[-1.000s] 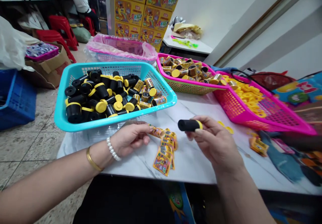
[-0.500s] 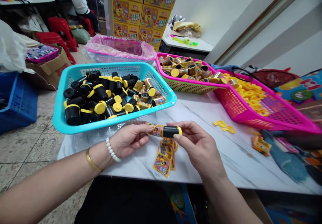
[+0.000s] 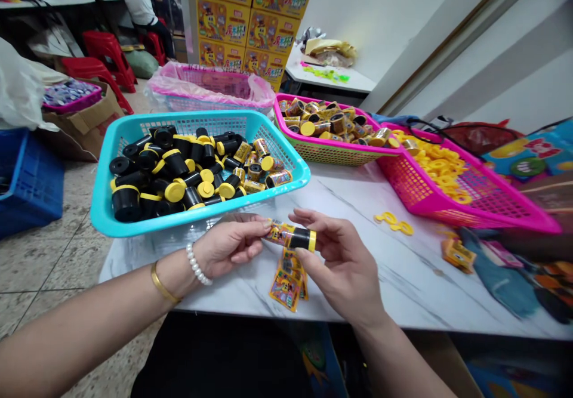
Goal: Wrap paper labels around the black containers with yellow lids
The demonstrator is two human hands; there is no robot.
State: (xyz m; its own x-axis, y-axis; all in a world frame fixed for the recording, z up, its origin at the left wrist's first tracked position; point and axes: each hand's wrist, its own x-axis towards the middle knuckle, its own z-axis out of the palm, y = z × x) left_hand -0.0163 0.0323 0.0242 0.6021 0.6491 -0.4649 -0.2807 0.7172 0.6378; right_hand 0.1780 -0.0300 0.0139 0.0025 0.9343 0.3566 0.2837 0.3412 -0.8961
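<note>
Black cylinder point(image 3: 299, 238) with a yellow cap point(image 3: 312, 241) sits partway inside a printed sleeve point(image 3: 280, 234), above the table point(image 3: 403, 278) between the 2 hands. The left hand point(image 3: 233, 243) pinches the sleeve's opposite end, thumb and fingers together on it. The right hand point(image 3: 340, 261) has its thumb and fingers apart around the capped end; whether they grip cannot be told. Good work here probably means keeping cylinder and sleeve in line, pushing evenly at the cap, and pinching lightly so the seemingly thin sleeve neither creases nor tears.
</note>
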